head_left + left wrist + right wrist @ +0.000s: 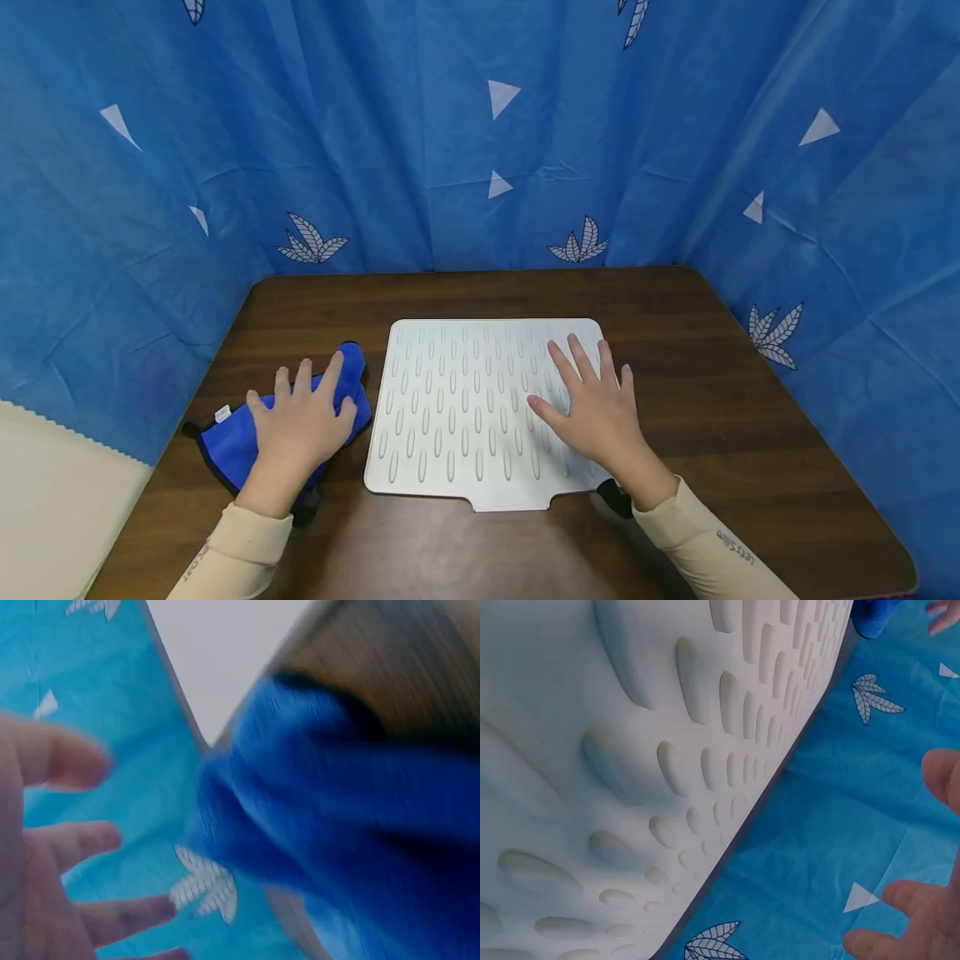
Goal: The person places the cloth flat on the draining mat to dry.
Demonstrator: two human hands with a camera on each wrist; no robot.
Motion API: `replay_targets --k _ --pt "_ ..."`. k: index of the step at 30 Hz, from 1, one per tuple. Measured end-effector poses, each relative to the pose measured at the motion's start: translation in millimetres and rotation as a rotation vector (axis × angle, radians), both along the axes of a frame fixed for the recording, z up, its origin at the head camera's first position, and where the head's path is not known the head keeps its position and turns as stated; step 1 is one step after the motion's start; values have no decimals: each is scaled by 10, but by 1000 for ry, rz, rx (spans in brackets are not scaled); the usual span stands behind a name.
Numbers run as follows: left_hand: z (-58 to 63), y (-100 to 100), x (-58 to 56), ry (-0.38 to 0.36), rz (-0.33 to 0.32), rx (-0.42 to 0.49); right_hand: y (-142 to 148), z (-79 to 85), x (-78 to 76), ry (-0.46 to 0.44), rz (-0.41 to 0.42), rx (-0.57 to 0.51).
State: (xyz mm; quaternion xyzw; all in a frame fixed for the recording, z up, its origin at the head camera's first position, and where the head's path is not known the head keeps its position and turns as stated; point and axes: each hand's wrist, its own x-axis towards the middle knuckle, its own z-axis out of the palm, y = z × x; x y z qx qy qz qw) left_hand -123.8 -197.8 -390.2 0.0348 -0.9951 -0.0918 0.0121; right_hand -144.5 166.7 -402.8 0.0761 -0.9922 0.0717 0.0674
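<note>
My left hand (303, 425) is over a blue cloth piece (232, 446) with black edging and a small white tag, its fingers spread. In the left wrist view the same hand (60, 847) shows straight fingers apart from the bunched, blurred blue cloth (322, 795). Flat on the table lies a white board (465, 408) with rows of raised oval ridges and a tab at its near edge. Over the board's right side my right hand (600, 417) is held with fingers spread, nothing in it; the right wrist view shows its fingers (907, 896) beside the board (705, 750).
A brown wooden table (720, 467) carries both things. Around its back and sides hangs a blue curtain (420, 133) with white leaf and triangle prints. A pale surface (60, 500) shows at the lower left.
</note>
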Motion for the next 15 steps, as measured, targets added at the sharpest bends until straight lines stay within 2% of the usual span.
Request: replay_targets --k 8,15 --pt "-82 -259 64 -229 9 -2 17 -33 -5 -24 7 -27" --pt "-232 -412 83 -303 -2 13 20 -58 -29 -33 15 -38"
